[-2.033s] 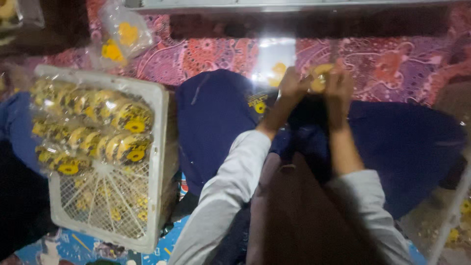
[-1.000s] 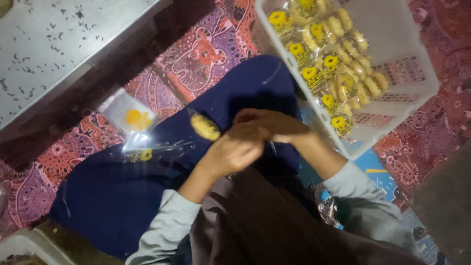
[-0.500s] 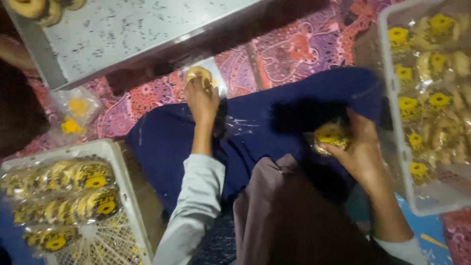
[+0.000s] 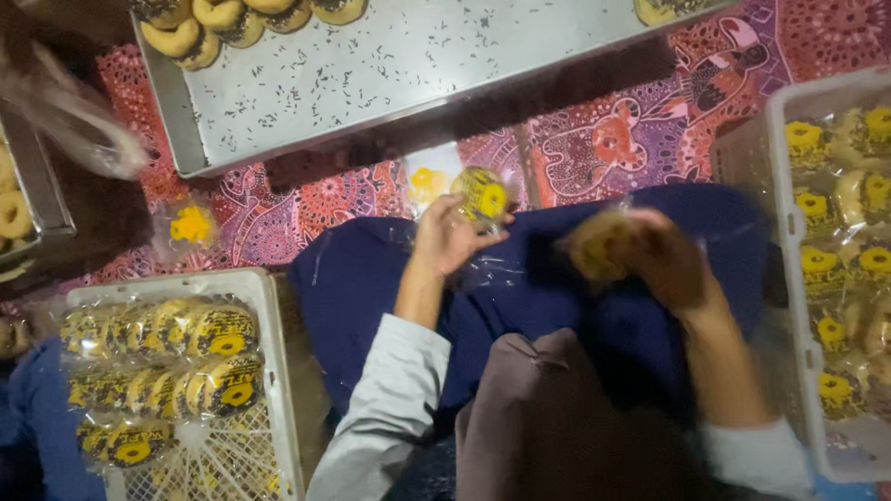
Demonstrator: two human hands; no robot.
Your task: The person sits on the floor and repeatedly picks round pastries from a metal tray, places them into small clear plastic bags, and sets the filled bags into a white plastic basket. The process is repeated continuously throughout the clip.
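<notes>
My left hand (image 4: 447, 237) holds a wrapped round pastry with a yellow label (image 4: 482, 196) over my dark blue lap (image 4: 538, 297). My right hand (image 4: 666, 258), blurred by motion, grips another pastry in clear plastic wrap (image 4: 599, 246) further right. Both hands sit above the lap cloth, a short gap between them. A clear bag with a yellow mark (image 4: 429, 182) lies on the patterned mat just beyond my left hand.
A metal tray (image 4: 390, 65) with doughnuts (image 4: 209, 20) along its far edge lies ahead. White plastic crates of wrapped pastries stand at lower left (image 4: 274, 371) and right (image 4: 789, 278). Another small bag (image 4: 188, 225) lies on the red patterned mat (image 4: 603, 139).
My view swung from crate to tray. My left hand has picked a wrapped pastry off the mat and drawn it toward the lap; my right hand lifted its pastry inward.
</notes>
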